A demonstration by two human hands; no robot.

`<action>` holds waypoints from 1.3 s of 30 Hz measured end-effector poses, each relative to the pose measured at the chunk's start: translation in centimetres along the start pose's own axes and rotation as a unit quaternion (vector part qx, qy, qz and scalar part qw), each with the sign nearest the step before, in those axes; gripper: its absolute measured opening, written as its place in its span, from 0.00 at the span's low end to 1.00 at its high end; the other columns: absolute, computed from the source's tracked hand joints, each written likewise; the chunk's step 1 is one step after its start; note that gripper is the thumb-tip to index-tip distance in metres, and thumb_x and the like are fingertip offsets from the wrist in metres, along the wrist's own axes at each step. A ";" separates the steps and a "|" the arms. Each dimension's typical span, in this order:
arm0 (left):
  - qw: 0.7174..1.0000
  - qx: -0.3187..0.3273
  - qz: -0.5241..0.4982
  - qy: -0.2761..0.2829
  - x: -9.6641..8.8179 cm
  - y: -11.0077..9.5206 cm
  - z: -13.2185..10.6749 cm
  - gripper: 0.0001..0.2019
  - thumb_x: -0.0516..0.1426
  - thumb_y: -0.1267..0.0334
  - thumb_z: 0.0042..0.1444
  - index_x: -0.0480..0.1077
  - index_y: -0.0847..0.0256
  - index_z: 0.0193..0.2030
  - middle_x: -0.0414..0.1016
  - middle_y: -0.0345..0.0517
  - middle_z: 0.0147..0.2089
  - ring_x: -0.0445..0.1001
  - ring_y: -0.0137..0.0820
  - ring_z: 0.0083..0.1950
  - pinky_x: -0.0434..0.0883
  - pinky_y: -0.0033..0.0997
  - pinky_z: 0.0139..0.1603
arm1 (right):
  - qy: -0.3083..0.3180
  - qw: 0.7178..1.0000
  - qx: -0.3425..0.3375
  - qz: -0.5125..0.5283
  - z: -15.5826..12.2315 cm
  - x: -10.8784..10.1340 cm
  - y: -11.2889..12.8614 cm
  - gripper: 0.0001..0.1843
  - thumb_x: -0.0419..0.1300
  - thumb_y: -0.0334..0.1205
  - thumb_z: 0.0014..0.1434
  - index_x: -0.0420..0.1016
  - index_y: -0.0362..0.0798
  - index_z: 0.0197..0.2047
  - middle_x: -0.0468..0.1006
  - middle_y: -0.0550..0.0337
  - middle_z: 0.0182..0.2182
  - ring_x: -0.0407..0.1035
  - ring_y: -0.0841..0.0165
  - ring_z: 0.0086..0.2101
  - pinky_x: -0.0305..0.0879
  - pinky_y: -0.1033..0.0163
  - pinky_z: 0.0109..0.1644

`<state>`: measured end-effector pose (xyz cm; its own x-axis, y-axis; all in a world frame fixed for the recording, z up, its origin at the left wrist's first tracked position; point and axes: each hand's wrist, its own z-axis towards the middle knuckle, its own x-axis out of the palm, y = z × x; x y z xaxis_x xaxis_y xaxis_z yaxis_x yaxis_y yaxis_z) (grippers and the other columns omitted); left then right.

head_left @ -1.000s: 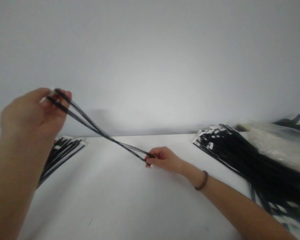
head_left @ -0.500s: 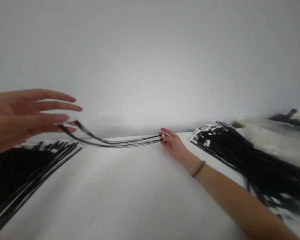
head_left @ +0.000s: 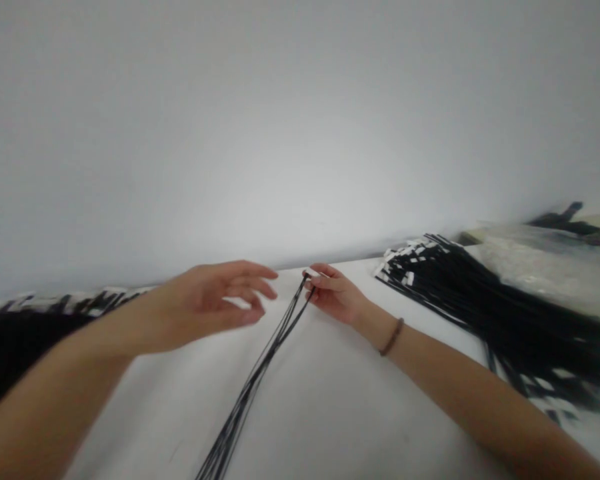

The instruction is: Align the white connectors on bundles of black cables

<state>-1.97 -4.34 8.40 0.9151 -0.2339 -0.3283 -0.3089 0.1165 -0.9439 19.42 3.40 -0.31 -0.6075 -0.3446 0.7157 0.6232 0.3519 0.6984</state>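
My right hand (head_left: 336,293) pinches the far end of a thin bunch of black cable ties (head_left: 260,380) near the back of the white table (head_left: 340,413). The bunch runs from that hand down toward the near edge and lies loose along the table. My left hand (head_left: 215,303) hovers just left of the bunch's upper end with its fingers spread and nothing in it. A dark band sits on my right wrist.
A big heap of black ties with white tags (head_left: 480,300) lies at the right. Behind it sits a clear plastic bag (head_left: 545,267). Another pile of black ties (head_left: 25,333) lies at the left. A plain white wall (head_left: 300,133) rises behind the table.
My left hand has let go of the bunch's end and moved right toward my right hand. The freed end has swung down toward the near edge of the table.
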 end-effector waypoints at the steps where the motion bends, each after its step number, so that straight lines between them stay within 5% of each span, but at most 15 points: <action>1: 1.000 -0.007 0.004 0.020 1.0 0.1 1.7 0.19 0.60 0.59 0.41 0.68 0.59 0.43 0.73 0.48 0.39 0.72 0.33 0.35 0.69 0.36 0.36 | 0.004 1.000 -0.002 -0.009 -0.2 0.4 -0.3 0.13 0.64 0.27 0.39 0.73 0.48 0.31 0.76 0.64 0.26 0.68 0.76 0.26 0.63 0.69 0.31; 3: 1.000 -0.007 0.000 -0.002 2.8 1.1 4.0 0.16 0.58 0.58 0.44 0.69 0.61 0.40 0.74 0.47 0.36 0.72 0.33 0.34 0.69 0.35 0.37 | 0.015 0.999 -0.010 -0.039 -0.5 1.0 -0.7 0.12 0.64 0.27 0.38 0.75 0.47 0.30 0.75 0.64 0.23 0.68 0.76 0.25 0.62 0.69 0.32; 4: 1.000 -0.011 -0.006 0.028 3.7 2.0 4.6 0.14 0.59 0.59 0.43 0.69 0.62 0.37 0.74 0.46 0.34 0.72 0.33 0.34 0.69 0.34 0.36 | 0.017 0.998 -0.015 -0.056 -0.6 1.2 -0.8 0.12 0.65 0.27 0.37 0.75 0.46 0.30 0.75 0.64 0.22 0.68 0.76 0.25 0.62 0.69 0.32; 7: 0.997 -0.013 -0.030 0.072 5.5 4.9 4.8 0.09 0.57 0.59 0.46 0.69 0.63 0.27 0.72 0.43 0.26 0.71 0.31 0.31 0.68 0.31 0.34 | 0.012 0.996 -0.016 -0.090 -0.6 1.2 -1.1 0.13 0.65 0.26 0.35 0.76 0.44 0.28 0.75 0.63 0.20 0.67 0.75 0.23 0.62 0.67 0.31; 11: 0.995 -0.022 -0.049 0.085 6.2 6.7 4.4 0.10 0.54 0.59 0.49 0.69 0.64 0.25 0.72 0.43 0.26 0.69 0.29 0.30 0.66 0.29 0.35 | 0.025 0.994 0.015 -0.104 -0.3 0.7 -1.1 0.13 0.65 0.27 0.35 0.76 0.44 0.29 0.74 0.62 0.21 0.67 0.74 0.23 0.61 0.65 0.31; 39: 0.989 -0.022 -0.091 0.110 6.0 6.4 4.6 0.11 0.53 0.60 0.51 0.71 0.63 0.26 0.72 0.44 0.27 0.69 0.29 0.31 0.66 0.29 0.36 | 0.015 0.995 0.035 -0.093 -0.3 0.7 -1.0 0.14 0.65 0.28 0.36 0.75 0.44 0.32 0.74 0.62 0.21 0.67 0.73 0.24 0.63 0.63 0.31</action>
<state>2.70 -0.54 0.51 0.8794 -0.4530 -0.1466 -0.1590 0.0110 -0.9872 18.46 2.56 -0.51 -0.6940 -0.4342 0.5743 0.4650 0.3386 0.8180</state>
